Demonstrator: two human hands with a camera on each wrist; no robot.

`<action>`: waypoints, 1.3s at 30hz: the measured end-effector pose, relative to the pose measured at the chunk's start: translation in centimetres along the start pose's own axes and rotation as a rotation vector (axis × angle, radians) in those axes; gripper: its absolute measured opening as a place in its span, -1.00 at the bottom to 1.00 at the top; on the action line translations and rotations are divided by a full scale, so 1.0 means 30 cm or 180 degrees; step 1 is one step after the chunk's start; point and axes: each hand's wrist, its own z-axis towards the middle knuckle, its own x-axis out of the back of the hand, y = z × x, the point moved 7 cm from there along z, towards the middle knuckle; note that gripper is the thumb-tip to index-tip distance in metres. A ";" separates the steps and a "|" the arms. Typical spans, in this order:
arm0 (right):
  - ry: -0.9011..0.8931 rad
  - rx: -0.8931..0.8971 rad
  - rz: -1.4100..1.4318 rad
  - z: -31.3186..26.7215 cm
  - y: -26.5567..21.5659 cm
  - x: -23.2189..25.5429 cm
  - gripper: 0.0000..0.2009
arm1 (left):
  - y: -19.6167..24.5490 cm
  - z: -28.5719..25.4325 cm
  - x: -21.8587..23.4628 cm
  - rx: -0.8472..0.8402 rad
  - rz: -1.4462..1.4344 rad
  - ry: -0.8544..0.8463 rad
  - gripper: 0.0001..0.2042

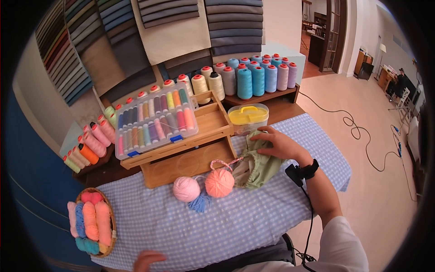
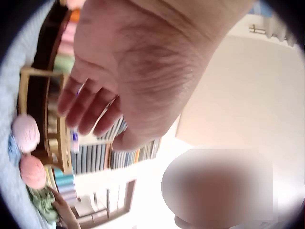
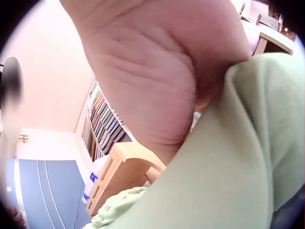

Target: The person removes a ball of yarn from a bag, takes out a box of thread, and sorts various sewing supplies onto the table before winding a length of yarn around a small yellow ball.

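Observation:
My right hand (image 1: 283, 146) grips a light green gathered cloth (image 1: 258, 170) at the right part of the table, fingers bent over its upper edge. In the right wrist view the cloth (image 3: 205, 167) hangs in broad folds below the palm, which hides the fingertips. A pink-and-white braided cord (image 1: 220, 162) runs from the cloth over a coral yarn ball (image 1: 219, 183). Beside that lies a pale pink yarn ball (image 1: 186, 189) with a blue tassel (image 1: 199, 204). Low at the table's near edge, my left hand (image 1: 149, 259) holds nothing; its fingers (image 2: 90, 112) are loosely extended in the left wrist view.
A wooden box (image 1: 213, 119) with a pulled-out drawer (image 1: 156, 174) carries a clear case of thread spools (image 1: 156, 119). Behind the cloth stands a yellow-lidded tub (image 1: 248, 119). A basket (image 1: 113, 222) of yarn skeins sits at left. Thread cones (image 1: 258, 81) line the back.

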 end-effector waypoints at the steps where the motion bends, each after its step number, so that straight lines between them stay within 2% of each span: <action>1: -0.0003 -0.0004 -0.0001 0.000 0.022 0.003 -0.53 | 0.114 0.304 0.068 0.0000 -0.0005 -0.0001 -0.22; 2: 0.0052 0.0083 0.0092 0.002 0.036 0.010 -0.57 | 0.144 0.423 0.044 -0.0260 0.0014 -0.0114 -0.19; 4: 0.0104 0.0166 0.0177 -0.001 0.041 0.023 -0.61 | 0.190 0.638 0.025 -0.0159 -0.0830 0.0372 -0.66; 6: 0.0182 0.0111 0.0418 0.004 0.035 0.036 -0.69 | 0.243 0.820 -0.017 -0.0592 -0.0481 0.0607 -0.67; 8: 0.0283 0.0075 0.0446 0.003 0.023 0.040 -0.75 | 0.242 0.957 -0.064 -0.0731 -0.0157 0.0932 -0.70; 9: 0.0390 0.0017 0.0483 -0.001 0.025 0.044 -0.80 | 0.223 1.004 -0.096 -0.0723 -0.0164 0.0947 -0.70; 11: 0.0488 0.0041 0.0499 -0.003 0.037 0.042 -0.83 | 0.193 1.074 -0.180 -0.0893 0.0878 0.0750 -0.79; 12: 0.0591 0.0065 0.0517 -0.001 0.044 0.050 -0.86 | 0.157 1.092 -0.214 -0.0892 0.0868 0.0762 -0.79; 14: 0.0614 0.0137 0.0456 0.003 0.046 0.052 -0.88 | 0.095 1.110 -0.280 -0.0705 0.1455 0.0783 -0.87; 16: 0.0627 0.0180 0.0409 -0.005 0.046 0.056 -0.89 | 0.078 1.110 -0.281 -0.0699 0.1601 0.0687 -0.91; 17: 0.0570 -0.0022 0.0658 -0.006 0.055 0.065 -0.90 | 0.067 1.111 -0.277 -0.0696 0.1778 0.0609 -0.94; 19: 0.0480 -0.0236 0.0888 -0.008 0.071 0.063 -0.91 | 0.050 1.109 -0.249 -0.0559 0.1800 0.0672 -0.94; 21: 0.0796 -0.0195 0.1873 -0.011 0.085 0.090 -0.91 | 0.027 1.114 -0.225 -0.0411 0.1818 0.0763 -0.94; 24: 0.1082 -0.0119 0.1783 -0.022 0.030 0.102 -0.91 | 0.017 1.109 -0.210 -0.0175 0.1490 0.0900 -0.90; 26: 0.1385 -0.0056 0.1928 -0.017 0.012 0.076 -0.91 | 0.089 1.096 -0.212 -0.0440 0.0240 0.0929 -0.80; 27: 0.1354 -0.0071 0.1918 -0.014 0.001 0.060 -0.91 | 0.097 1.106 -0.226 -0.0421 0.0212 0.0937 -0.80; 29: 0.1290 -0.0117 0.1843 -0.009 -0.029 0.029 -0.91 | 0.068 1.101 -0.212 -0.0167 -0.0748 0.1426 -0.72; 31: 0.1248 -0.0156 0.1929 -0.006 -0.035 0.028 -0.91 | 0.061 1.101 -0.189 -0.0173 -0.0815 0.1552 -0.66; 33: 0.0822 -0.0104 0.2404 -0.006 -0.039 0.018 -0.90 | 0.059 1.103 -0.165 -0.0232 -0.0944 0.1758 -0.53; 35: 0.0633 -0.0174 0.2565 -0.009 -0.049 0.005 -0.90 | 0.048 1.123 -0.173 -0.0232 -0.1032 0.1662 -0.49; 37: -0.0068 -0.0148 0.3179 -0.007 -0.082 -0.050 -0.90 | 0.050 1.131 -0.190 -0.0241 -0.1115 0.1544 -0.46; 39: -0.0194 -0.0180 0.3193 -0.013 -0.089 -0.049 -0.88 | 0.060 1.132 -0.190 -0.0306 -0.1054 0.1625 -0.37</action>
